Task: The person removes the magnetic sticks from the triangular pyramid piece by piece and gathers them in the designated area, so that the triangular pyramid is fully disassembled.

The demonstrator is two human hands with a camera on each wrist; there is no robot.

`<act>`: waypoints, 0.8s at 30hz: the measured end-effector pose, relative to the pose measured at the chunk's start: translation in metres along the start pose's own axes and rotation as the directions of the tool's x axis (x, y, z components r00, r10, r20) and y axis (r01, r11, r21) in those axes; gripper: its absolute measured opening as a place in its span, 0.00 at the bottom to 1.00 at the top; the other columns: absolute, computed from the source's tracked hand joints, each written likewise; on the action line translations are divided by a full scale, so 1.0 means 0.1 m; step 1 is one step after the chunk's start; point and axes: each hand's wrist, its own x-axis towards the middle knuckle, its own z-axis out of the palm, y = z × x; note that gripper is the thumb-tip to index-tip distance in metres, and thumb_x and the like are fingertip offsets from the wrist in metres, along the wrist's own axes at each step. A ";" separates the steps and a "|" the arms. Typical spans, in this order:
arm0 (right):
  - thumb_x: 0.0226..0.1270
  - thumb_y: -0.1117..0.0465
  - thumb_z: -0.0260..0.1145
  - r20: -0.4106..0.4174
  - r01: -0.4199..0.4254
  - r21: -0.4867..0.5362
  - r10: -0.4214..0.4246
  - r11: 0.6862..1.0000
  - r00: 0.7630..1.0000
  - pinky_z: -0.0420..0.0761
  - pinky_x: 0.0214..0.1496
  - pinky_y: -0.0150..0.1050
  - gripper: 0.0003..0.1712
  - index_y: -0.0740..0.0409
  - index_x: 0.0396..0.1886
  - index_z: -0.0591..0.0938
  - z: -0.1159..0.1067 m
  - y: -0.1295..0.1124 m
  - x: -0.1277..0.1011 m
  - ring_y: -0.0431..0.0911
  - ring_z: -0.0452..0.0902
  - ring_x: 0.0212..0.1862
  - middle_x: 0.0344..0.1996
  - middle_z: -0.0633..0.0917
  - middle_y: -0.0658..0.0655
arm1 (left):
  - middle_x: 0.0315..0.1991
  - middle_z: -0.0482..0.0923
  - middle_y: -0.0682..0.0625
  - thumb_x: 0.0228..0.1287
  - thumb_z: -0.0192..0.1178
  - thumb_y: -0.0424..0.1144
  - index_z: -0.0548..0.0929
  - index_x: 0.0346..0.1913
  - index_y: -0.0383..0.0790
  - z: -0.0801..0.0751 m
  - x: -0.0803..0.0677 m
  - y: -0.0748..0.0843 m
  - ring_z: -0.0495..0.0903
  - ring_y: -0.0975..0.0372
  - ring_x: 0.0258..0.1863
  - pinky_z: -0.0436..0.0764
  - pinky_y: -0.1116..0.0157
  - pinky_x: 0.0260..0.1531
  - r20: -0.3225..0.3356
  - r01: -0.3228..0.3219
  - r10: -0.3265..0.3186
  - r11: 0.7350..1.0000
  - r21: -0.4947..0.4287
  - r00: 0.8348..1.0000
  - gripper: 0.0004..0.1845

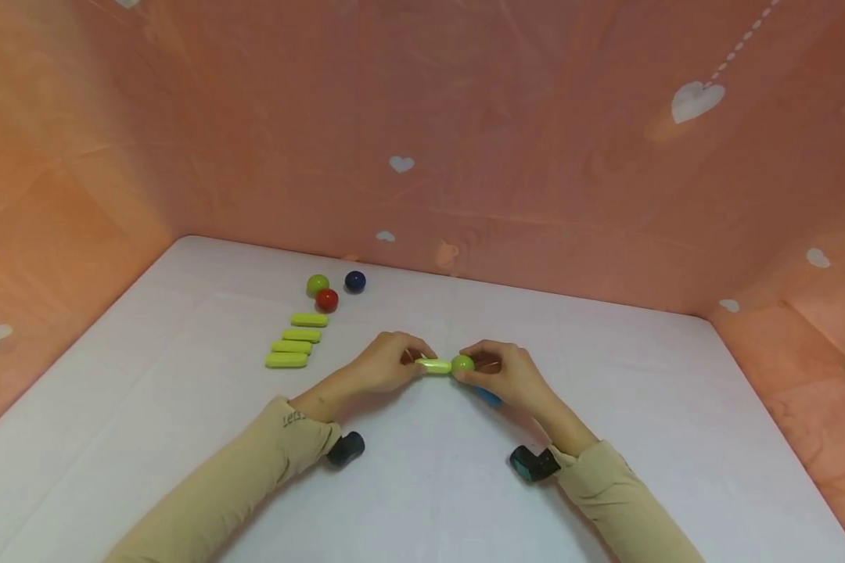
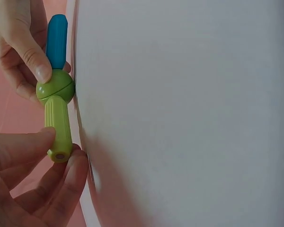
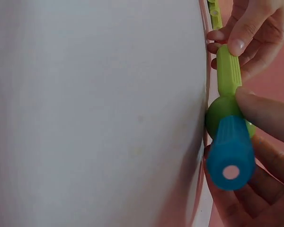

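Between its thumb and fingers, my left hand pinches a yellow-green ribbed magnetic stick. The far end of this stick meets a green ball, which my right hand grips with thumb and fingertips. A blue stick is joined to the ball and points away from the yellow-green one at an angle. In the right wrist view the blue stick shows a pale round spot on its end. In the head view my right hand hides part of it.
Several yellow-green sticks lie in a slanted row on the white table, left of my hands. Behind them sit a red ball, another green ball and a dark blue ball. Orange cloth hangs around the table.
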 end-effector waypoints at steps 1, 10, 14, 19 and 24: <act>0.57 0.57 0.72 0.004 0.008 0.000 -0.008 1.000 1.000 0.83 0.45 0.41 0.18 0.58 0.48 0.84 0.00 0.00 0.00 0.48 0.84 0.41 0.40 0.87 0.57 | 0.37 0.81 0.47 0.62 0.60 0.29 0.86 0.46 0.40 0.00 0.00 0.00 0.75 0.60 0.37 0.75 0.64 0.42 0.000 -0.005 0.005 1.000 0.002 1.000 0.11; 0.57 0.60 0.73 0.036 0.054 -0.017 -0.053 0.998 0.998 0.83 0.46 0.41 0.18 0.60 0.47 0.84 -0.04 -0.01 0.00 0.49 0.85 0.43 0.42 0.87 0.58 | 0.43 0.82 0.47 0.65 0.59 0.32 0.85 0.49 0.40 -0.01 -0.03 0.03 0.74 0.59 0.41 0.76 0.59 0.48 0.053 0.048 -0.047 0.999 -0.022 0.997 0.12; 0.57 0.60 0.72 0.051 0.067 0.001 -0.067 0.998 0.996 0.83 0.47 0.42 0.19 0.62 0.48 0.84 -0.04 -0.01 0.01 0.51 0.85 0.45 0.43 0.87 0.60 | 0.43 0.82 0.48 0.65 0.60 0.32 0.85 0.48 0.40 0.01 -0.05 0.03 0.74 0.59 0.42 0.76 0.59 0.49 0.043 0.067 -0.066 0.997 -0.037 0.997 0.11; 0.57 0.61 0.73 0.054 0.060 0.014 -0.061 0.998 0.997 0.83 0.47 0.41 0.19 0.62 0.48 0.84 -0.04 0.00 0.02 0.51 0.85 0.46 0.43 0.87 0.61 | 0.41 0.82 0.48 0.65 0.60 0.32 0.86 0.48 0.39 0.00 -0.05 0.04 0.74 0.59 0.41 0.77 0.60 0.48 0.049 0.081 -0.078 0.995 -0.055 0.996 0.11; 0.56 0.61 0.73 0.051 0.046 0.022 -0.047 0.999 0.998 0.83 0.48 0.42 0.19 0.62 0.48 0.84 -0.05 -0.01 0.00 0.51 0.85 0.46 0.44 0.87 0.61 | 0.41 0.83 0.48 0.65 0.59 0.31 0.86 0.48 0.39 0.00 -0.04 0.04 0.75 0.60 0.42 0.77 0.60 0.48 0.060 0.069 -0.066 0.996 -0.050 0.996 0.11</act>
